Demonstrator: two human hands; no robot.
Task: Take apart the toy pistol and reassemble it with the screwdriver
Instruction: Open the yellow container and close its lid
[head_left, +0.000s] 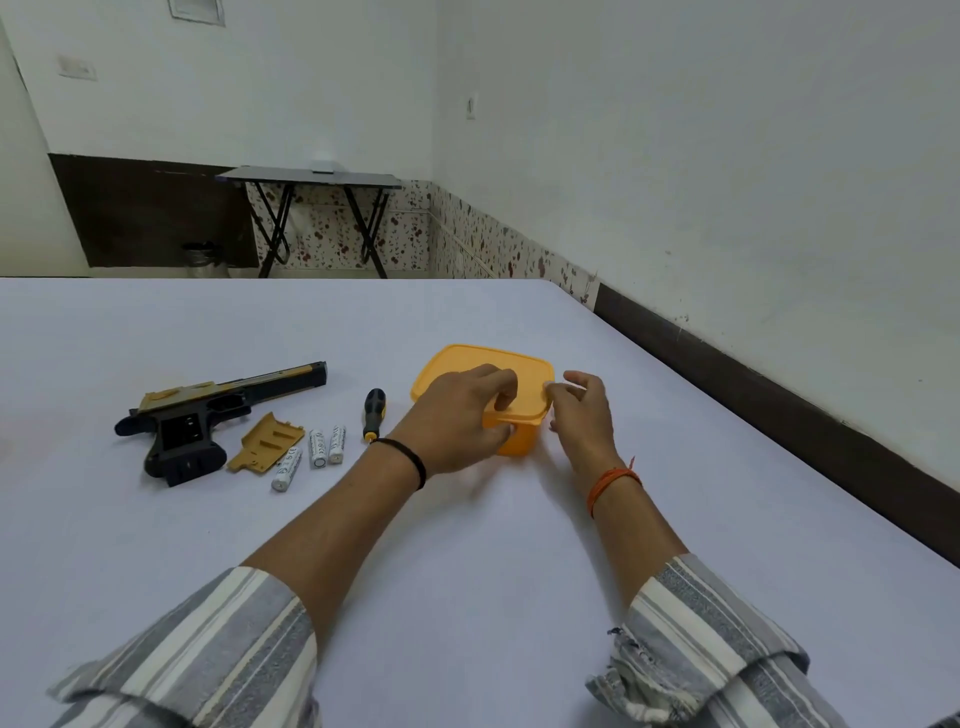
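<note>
Left: black-and-tan plastic toy pistol (208, 415), three white batteries (317, 449) clustered.
Centre: orange plastic lidded box (498, 379).
Near edge: bare white table (467, 545).

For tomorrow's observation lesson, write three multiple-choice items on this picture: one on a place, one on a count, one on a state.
1. Where does the black-and-yellow-handled screwdriver lie?
A. between the white batteries and the orange plastic box
B. inside the box
C. on the pistol

2. How many white cylindrical batteries lie on the table?
A. one
B. three
C. five

3. What state is the black-and-tan toy pistol's grip in?
A. cover fitted
B. cover off, compartment empty
C. wrapped in tape

Answers: 1 A, it lies left of the orange plastic box; 2 B, three are visible; 3 B, the tan cover lies beside it.
</note>
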